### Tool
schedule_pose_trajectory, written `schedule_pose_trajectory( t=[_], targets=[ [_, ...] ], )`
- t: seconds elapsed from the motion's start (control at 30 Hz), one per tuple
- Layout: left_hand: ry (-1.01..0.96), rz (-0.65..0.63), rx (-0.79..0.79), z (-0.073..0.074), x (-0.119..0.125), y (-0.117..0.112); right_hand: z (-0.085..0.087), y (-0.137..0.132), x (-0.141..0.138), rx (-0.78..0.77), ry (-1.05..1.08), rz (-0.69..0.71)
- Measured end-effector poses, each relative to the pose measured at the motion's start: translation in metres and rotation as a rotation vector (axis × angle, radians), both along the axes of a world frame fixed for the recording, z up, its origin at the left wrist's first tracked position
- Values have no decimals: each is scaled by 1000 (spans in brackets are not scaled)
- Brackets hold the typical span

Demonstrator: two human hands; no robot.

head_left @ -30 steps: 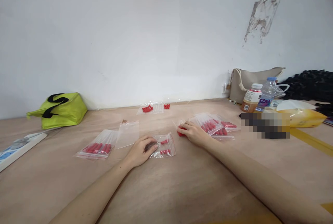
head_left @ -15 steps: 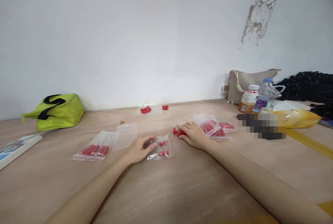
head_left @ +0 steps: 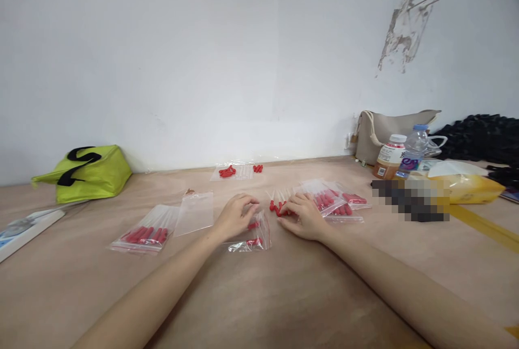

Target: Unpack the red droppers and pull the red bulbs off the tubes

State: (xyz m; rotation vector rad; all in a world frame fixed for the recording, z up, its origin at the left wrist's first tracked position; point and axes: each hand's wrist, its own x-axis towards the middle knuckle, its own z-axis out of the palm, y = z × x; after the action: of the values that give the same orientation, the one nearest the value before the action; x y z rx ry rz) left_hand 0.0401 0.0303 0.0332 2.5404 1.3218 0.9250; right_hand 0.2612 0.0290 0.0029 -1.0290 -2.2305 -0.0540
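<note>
My left hand (head_left: 237,216) hovers over a clear zip bag (head_left: 264,232), fingers curved and thumb apart, with nothing visible between them. Inside that bag lie two red-ended sticks (head_left: 254,242), partly hidden by the hand. To the right, my right hand (head_left: 303,218) has its fingers curled over the red ends of a small row of loose sticks (head_left: 277,206) with thin pale tips pointing away from me. Its fingertips and thumb close around the nearest red ends. Just beyond it are filled zip bags (head_left: 332,205) of the same sticks, overlapping.
On the left are another filled bag (head_left: 141,232), a flat clear bag (head_left: 195,212), a lime-green pouch (head_left: 93,173) and a white-edged box (head_left: 30,232). By the wall lie more red pieces (head_left: 227,171). Bottles (head_left: 390,157), a grey bag (head_left: 399,127) and a yellow packet (head_left: 466,189) stand right.
My left hand has lifted off the bag and moved forward and right, its fingers uncovering part of it. My right hand has drawn back slightly, showing more of the loose sticks.
</note>
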Motion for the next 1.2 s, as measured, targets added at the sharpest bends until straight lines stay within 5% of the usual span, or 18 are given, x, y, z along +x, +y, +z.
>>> schedule_pose_trajectory(
  t=[0.27, 1.2],
  targets=[
    [113, -89, -209, -17, -54, -48, 12, -18, -32, -171, -133, 15],
    [367, -122, -269, -19, -54, -50, 2, -19, -42, -280, -77, 110]
  ],
)
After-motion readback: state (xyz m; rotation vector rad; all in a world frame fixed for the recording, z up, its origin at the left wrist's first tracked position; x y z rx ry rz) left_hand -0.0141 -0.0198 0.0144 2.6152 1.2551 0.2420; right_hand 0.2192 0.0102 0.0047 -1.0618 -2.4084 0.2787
